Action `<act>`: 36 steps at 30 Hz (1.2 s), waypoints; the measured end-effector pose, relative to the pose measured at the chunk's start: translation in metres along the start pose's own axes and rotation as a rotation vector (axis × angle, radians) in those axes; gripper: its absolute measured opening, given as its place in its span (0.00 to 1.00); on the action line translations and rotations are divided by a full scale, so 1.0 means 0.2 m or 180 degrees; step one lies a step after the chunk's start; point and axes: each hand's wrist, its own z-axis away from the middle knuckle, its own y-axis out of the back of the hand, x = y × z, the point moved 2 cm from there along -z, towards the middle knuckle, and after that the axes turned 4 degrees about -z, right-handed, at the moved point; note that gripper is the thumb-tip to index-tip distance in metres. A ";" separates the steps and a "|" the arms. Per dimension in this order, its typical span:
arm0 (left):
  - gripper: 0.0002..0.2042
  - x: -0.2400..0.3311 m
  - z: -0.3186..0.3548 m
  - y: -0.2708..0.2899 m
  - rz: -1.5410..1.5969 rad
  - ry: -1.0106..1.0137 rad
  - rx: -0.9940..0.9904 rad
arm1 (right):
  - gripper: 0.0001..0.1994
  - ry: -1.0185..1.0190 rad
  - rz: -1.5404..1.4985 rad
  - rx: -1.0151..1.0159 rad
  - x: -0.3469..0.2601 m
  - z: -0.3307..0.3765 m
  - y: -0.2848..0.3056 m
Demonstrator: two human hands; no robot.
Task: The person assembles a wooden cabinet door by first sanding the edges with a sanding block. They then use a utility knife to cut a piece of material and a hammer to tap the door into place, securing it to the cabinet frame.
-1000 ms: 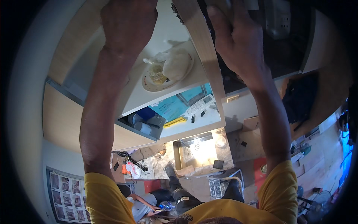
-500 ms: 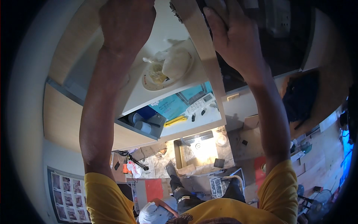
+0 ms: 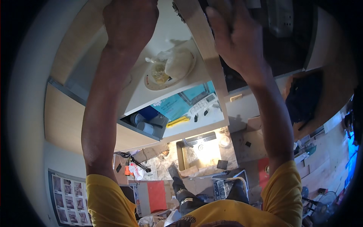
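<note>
My left hand [image 3: 130,24] is raised at the top edge, its fingers curled closed in front of the pale inside of an open wall cabinet. Whatever it grips is hidden. To its right, my right hand [image 3: 240,39] reaches up beside the wooden cabinet upright [image 3: 202,41], in front of a dark recess [image 3: 280,56]. Motion smears its fingers, and their tips run toward the top edge. Between and below the hands, an oval plate [image 3: 153,86] on the shelf holds a knotted clear bag [image 3: 160,73] with yellowish contents and a whitish bag [image 3: 179,62].
The lower shelf holds a white remote control [image 3: 206,104], a yellow packet [image 3: 177,122], a teal box [image 3: 172,108] and grey cylindrical containers [image 3: 145,128]. Far below lie a lit sink [image 3: 198,151] and a cluttered floor. Dark cloth [image 3: 304,96] hangs at right.
My right hand has shifted slightly and looks more blurred. A person in a pale shirt at the lower edge has left the view, showing clutter there. My left hand stays nearly still.
</note>
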 end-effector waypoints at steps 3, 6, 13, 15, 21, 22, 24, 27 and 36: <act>0.02 0.00 0.00 0.00 0.0101 -0.0046 -0.0094 | 0.14 -0.0318 0.0381 -0.0366 0.01 0.01 -0.01; 0.03 -0.01 0.01 -0.02 -0.0204 -0.0014 -0.0212 | 0.14 -0.0320 0.0318 -0.0332 0.00 0.01 0.00; 0.03 -0.01 0.02 -0.04 -0.0010 0.0019 0.0063 | 0.14 -0.0357 0.0356 -0.0311 -0.03 0.01 0.02; 0.04 -0.01 0.02 -0.04 0.0050 0.0038 0.0049 | 0.14 -0.0318 0.0388 -0.0278 -0.03 0.00 0.01; 0.03 0.00 0.02 -0.01 0.0148 0.0063 -0.0181 | 0.13 -0.0104 0.0128 -0.0133 -0.02 -0.01 0.01; 0.03 0.00 0.02 -0.01 0.0043 0.0126 -0.0214 | 0.13 -0.0368 0.0274 -0.0384 -0.01 -0.01 0.01; 0.03 0.00 0.02 -0.02 -0.0195 0.0251 -0.0225 | 0.13 -0.0541 0.0487 -0.0613 -0.02 -0.01 0.01; 0.01 -0.01 0.02 -0.03 0.0105 0.0180 0.0031 | 0.14 -0.0370 0.0569 -0.0640 -0.05 -0.02 0.02; 0.01 -0.03 0.04 -0.03 -0.0254 -0.0101 -0.0250 | 0.13 -0.0466 0.0416 -0.0640 -0.08 -0.04 0.00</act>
